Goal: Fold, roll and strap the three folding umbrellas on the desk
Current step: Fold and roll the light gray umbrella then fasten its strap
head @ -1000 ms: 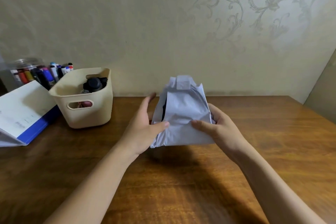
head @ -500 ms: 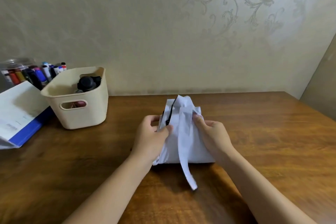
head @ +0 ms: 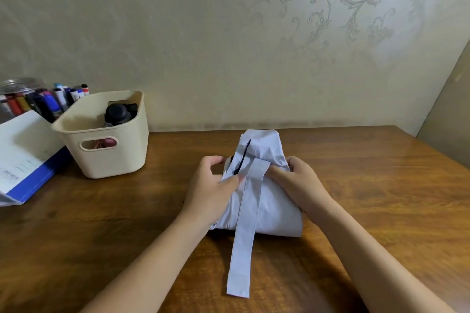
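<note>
A pale lilac folding umbrella (head: 269, 208) lies collapsed on the wooden desk (head: 381, 211), its fabric bunched and loose. Its long strap (head: 243, 241) hangs toward me over the fabric, with a paler patch at its free end. A thin black cord (head: 241, 157) shows near the far end. My left hand (head: 212, 190) grips the fabric on the left side, thumb on top. My right hand (head: 297, 185) grips the right side, fingers curled into the cloth by the strap's root.
A cream plastic basket (head: 106, 157) with a black round item (head: 117, 113) inside stands at the left. Behind it is a jar of markers (head: 43, 101), and a blue-edged white folder (head: 23, 155) lies at the far left. The wall runs along the desk's back edge.
The umbrella came down from upright in the air onto the desk. Its strap swung loose toward me. Both hands shifted from holding it up to gripping its sides.
</note>
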